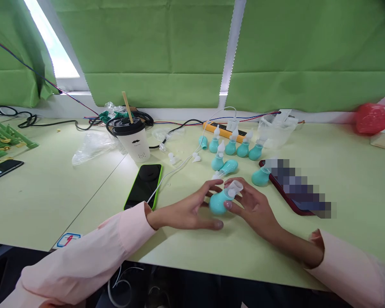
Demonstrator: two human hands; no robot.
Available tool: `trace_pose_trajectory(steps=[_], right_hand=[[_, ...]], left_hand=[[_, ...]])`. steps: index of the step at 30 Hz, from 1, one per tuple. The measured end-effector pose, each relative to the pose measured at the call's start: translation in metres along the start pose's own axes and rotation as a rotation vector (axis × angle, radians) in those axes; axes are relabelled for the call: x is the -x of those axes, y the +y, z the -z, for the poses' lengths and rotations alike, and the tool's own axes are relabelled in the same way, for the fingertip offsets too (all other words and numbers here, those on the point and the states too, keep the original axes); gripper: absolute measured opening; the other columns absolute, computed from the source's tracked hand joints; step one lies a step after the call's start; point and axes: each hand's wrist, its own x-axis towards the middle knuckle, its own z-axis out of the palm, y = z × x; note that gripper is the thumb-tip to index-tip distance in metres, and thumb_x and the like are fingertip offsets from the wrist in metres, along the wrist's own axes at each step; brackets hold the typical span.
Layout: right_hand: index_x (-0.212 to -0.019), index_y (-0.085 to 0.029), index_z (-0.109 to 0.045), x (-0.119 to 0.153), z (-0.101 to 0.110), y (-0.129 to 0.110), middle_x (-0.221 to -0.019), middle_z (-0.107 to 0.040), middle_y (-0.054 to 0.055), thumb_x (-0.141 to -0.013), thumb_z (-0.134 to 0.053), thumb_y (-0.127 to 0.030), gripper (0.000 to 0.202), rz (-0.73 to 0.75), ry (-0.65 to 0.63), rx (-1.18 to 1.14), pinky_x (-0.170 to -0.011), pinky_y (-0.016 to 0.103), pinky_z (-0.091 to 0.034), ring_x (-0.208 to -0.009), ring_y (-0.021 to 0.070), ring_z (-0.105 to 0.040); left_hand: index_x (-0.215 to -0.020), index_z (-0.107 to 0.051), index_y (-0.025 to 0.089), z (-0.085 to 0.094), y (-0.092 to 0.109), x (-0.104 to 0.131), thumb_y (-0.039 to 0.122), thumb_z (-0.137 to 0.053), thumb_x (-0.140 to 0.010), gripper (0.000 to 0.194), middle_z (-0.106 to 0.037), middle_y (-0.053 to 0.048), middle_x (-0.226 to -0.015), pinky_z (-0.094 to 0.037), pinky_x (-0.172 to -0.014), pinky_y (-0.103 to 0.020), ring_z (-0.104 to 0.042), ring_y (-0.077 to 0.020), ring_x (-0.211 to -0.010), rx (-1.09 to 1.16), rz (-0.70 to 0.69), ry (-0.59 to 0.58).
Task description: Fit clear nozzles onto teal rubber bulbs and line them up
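The right hand (255,207) is pinching a teal squeeze bulb (218,203) above the near counter (192,248); the left hand (191,210) is curving open around it; tipped bulbs (230,147) are standing far, apparently done; loose white nozzles (172,158) are lying unfitted.

No word or number can be read. The cup (136,146) carries a black sign like a moustache, with tiny marks too small to read. On the surface (356,179), near the front edge, a sticker (68,240) shows a red sign inside blue lines.
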Motion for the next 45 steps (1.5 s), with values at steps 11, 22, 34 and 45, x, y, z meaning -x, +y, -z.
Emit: trace_pose_trajectory(steps=[11,22,34,45], right_hand=[[-0.082,-0.018,-0.05,-0.005,0.008,0.006,-0.066,-0.057,0.002,-0.069,-0.058,-0.024,0.016,-0.228,-0.009,-0.264,-0.063,0.031,-0.042,-0.064,0.0152,-0.054],[-0.084,-0.018,-0.056,-0.003,0.011,0.009,-0.065,-0.053,0.0,-0.067,-0.058,-0.024,0.018,-0.294,-0.057,-0.254,-0.046,0.023,-0.039,-0.053,0.0101,-0.048],[-0.083,-0.018,-0.063,-0.003,0.025,0.008,-0.077,-0.065,0.003,-0.064,-0.061,-0.028,0.022,-0.032,0.064,0.35,-0.061,0.027,-0.047,-0.069,0.0167,-0.058],[-0.092,-0.018,-0.057,0.006,0.019,0.014,-0.069,-0.061,0.004,-0.07,-0.057,-0.023,0.023,0.423,-0.021,0.677,-0.052,0.025,-0.045,-0.059,0.013,-0.056]], left_hand=[[-0.115,-0.043,0.016,0.07,-0.049,-0.026,0.03,-0.039,-0.081,0.037,-0.041,-0.013,-0.11,-0.035,-0.08,-0.041,-0.034,-0.0254,-0.1,-1.286,0.027,0.421],[-0.086,-0.057,0.012,0.079,-0.071,-0.076,0.03,-0.05,-0.075,0.022,-0.047,-0.014,-0.095,-0.034,-0.068,-0.036,-0.039,-0.0269,-0.093,-1.577,0.126,0.474],[-0.08,-0.06,0.01,0.043,-0.024,-0.033,0.029,-0.066,-0.059,0.029,-0.061,-0.004,-0.076,-0.048,-0.066,-0.025,-0.056,-0.0112,-0.069,-0.084,0.049,0.217],[-0.08,-0.066,0.012,0.029,-0.025,-0.02,0.027,-0.069,-0.054,0.03,-0.066,-0.004,-0.067,-0.048,-0.062,-0.024,-0.06,-0.0132,-0.062,0.176,0.308,0.19]])
